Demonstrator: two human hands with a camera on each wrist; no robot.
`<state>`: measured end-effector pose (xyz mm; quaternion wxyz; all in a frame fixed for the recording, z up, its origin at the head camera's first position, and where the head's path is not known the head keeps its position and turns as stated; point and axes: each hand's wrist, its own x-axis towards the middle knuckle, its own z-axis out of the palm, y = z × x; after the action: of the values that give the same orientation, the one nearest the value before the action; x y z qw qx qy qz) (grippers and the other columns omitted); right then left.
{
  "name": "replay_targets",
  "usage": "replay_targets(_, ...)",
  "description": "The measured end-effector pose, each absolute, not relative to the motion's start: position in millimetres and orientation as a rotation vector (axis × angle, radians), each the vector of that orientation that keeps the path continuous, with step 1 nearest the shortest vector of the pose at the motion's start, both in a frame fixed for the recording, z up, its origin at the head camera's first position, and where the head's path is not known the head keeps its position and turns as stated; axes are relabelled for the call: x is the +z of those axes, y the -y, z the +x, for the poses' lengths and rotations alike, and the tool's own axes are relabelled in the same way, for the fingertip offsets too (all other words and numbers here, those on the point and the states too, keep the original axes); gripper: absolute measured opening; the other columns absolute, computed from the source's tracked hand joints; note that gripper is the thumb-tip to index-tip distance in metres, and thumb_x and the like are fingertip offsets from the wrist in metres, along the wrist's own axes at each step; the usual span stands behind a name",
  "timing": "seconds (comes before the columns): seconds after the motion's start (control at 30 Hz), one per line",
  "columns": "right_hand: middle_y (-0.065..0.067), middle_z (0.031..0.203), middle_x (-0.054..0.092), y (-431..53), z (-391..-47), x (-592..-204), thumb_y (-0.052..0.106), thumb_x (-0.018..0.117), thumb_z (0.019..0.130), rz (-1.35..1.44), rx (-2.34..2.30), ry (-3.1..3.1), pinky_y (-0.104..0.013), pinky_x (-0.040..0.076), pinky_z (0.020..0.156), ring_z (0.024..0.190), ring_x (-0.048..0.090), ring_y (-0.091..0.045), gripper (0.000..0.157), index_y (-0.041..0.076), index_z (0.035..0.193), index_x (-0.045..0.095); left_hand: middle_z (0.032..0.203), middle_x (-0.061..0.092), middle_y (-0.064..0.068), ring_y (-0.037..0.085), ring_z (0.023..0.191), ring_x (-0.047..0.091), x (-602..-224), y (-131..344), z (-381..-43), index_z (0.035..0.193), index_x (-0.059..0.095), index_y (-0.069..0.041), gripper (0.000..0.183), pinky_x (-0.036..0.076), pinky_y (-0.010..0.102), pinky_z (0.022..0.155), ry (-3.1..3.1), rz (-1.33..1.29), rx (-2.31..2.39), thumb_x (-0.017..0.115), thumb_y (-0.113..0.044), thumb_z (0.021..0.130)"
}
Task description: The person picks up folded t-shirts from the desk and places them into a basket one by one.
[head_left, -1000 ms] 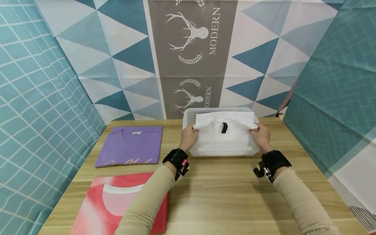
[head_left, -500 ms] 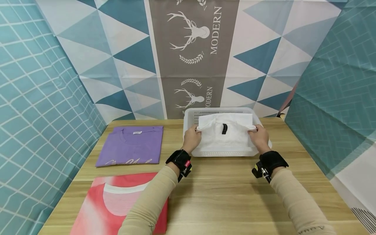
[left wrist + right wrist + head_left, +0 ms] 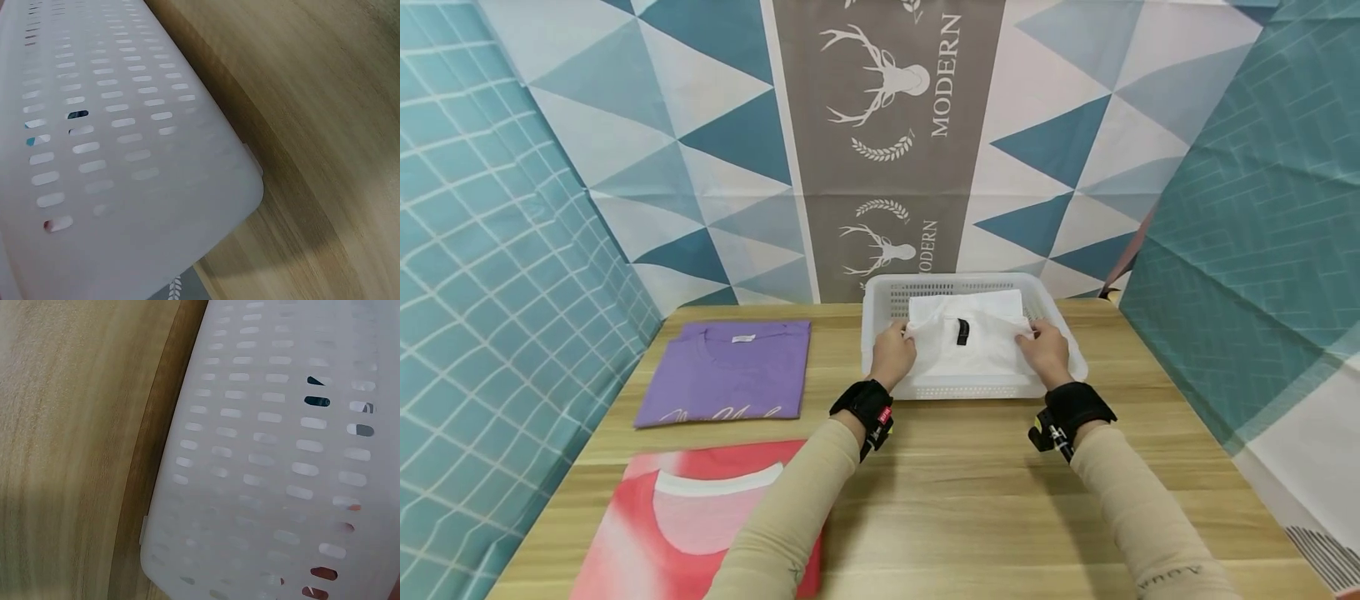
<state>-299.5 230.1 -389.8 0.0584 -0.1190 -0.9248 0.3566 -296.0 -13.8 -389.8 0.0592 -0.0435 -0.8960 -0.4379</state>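
A folded white T-shirt (image 3: 970, 342) with a black neck label lies inside the white perforated plastic basket (image 3: 1052, 321). My left hand (image 3: 892, 354) pinches the shirt's left edge, while my right hand (image 3: 1047, 352) pinches its right edge. Both hands reach over the basket's front, thumbs toward the shirt. In the left wrist view only the slotted outer wall of the basket (image 3: 125, 156) and the tabletop show. The right wrist view likewise has the basket wall (image 3: 262, 444), and the fingers are hidden behind it.
On the left of the wooden table (image 3: 955, 500) lies a folded purple T-shirt (image 3: 730, 375). Nearer, a folded red and pink T-shirt (image 3: 700, 517) sits partly under my left forearm. Patterned cloth (image 3: 887, 150) hangs behind the table, with teal cloth on both sides.
My hands have come closer together, the right one shifting left, and the white T-shirt between them has narrowed and sits lower in the basket. The two other shirts stay put.
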Motion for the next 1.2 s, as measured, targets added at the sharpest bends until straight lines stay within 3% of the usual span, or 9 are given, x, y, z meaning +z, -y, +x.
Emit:
replay_targets(0.2, -0.032, 0.128, 0.055, -227.2, -304.2, -394.2, 0.017, 0.053, 0.095, -0.357, 1.064, 2.856, -0.05, 0.044, 0.097, 0.116, 0.053, -0.043, 0.045, -0.009, 0.132, 0.05, 0.115, 0.068, 0.024, 0.034, 0.101, 0.066, -396.8, 11.2, -298.5, 0.12, 0.059, 0.003, 0.028, 0.053, 0.042, 0.083, 2.743, -0.109, -1.265, 0.049, -0.003, 0.095)
replay_targets(0.5, -0.031, 0.127, 0.057, -226.8, -308.2, -396.4, 0.011, 0.053, 0.093, -0.291, 1.035, 2.922, -0.046, 0.046, 0.094, 0.111, 0.054, -0.039, 0.041, -0.01, 0.129, 0.052, 0.125, 0.064, 0.023, 0.035, 0.115, 0.062, -401.6, 10.7, -302.4, 0.13, 0.055, 0.003, 0.037, 0.052, 0.043, 0.096, 2.813, -0.124, -1.254, 0.042, -0.002, 0.096)
replay_targets(0.67, -0.03, 0.133, 0.052, -226.6, -312.6, -393.7, 0.011, 0.05, 0.095, -0.234, 0.979, 3.019, -0.048, 0.045, 0.099, 0.118, 0.052, -0.04, 0.044, -0.009, 0.134, 0.048, 0.133, 0.06, 0.02, 0.032, 0.121, 0.059, -398.2, 9.9, -304.6, 0.135, 0.052, 0.001, 0.041, 0.049, 0.04, 0.101, 2.913, -0.142, -1.197, 0.041, -0.003, 0.095)
replay_targets(0.8, -0.032, 0.138, 0.047, -226.9, -314.9, -392.9, 0.011, 0.048, 0.096, -0.191, 0.97, 3.078, -0.05, 0.044, 0.103, 0.124, 0.049, -0.043, 0.047, -0.009, 0.139, 0.042, 0.124, 0.065, 0.019, 0.028, 0.099, 0.063, -395.5, 9.9, -305.8, 0.128, 0.057, 0.001, 0.036, 0.051, 0.035, 0.083, 3.001, -0.13, -1.133, 0.042, -0.006, 0.096)
replay_targets(0.93, -0.032, 0.145, 0.04, -227.6, -315.9, -392.2, 0.015, 0.046, 0.098, -0.181, 1.03, 3.128, -0.052, 0.039, 0.108, 0.131, 0.043, -0.045, 0.052, -0.009, 0.143, 0.035, 0.11, 0.066, 0.022, 0.023, 0.075, 0.051, -394.0, 10.5, -307.0, 0.121, 0.057, 0.005, 0.031, 0.04, 0.028, 0.063, 3.075, -0.117, -1.109, 0.041, -0.007, 0.097)
replay_targets(1.2, -0.033, 0.146, 0.037, -226.3, -320.2, -386.1, 0.021, 0.045, 0.099, -0.199, 1.13, 3.165, -0.051, 0.039, 0.107, 0.129, 0.043, -0.043, 0.058, -0.01, 0.145, 0.029, 0.109, 0.061, 0.027, 0.021, 0.07, 0.041, -390.8, 12.4, -310.6, 0.127, 0.049, 0.013, 0.037, 0.033, 0.027, 0.06, 3.107, -0.096, -1.152, 0.04, -0.006, 0.096)
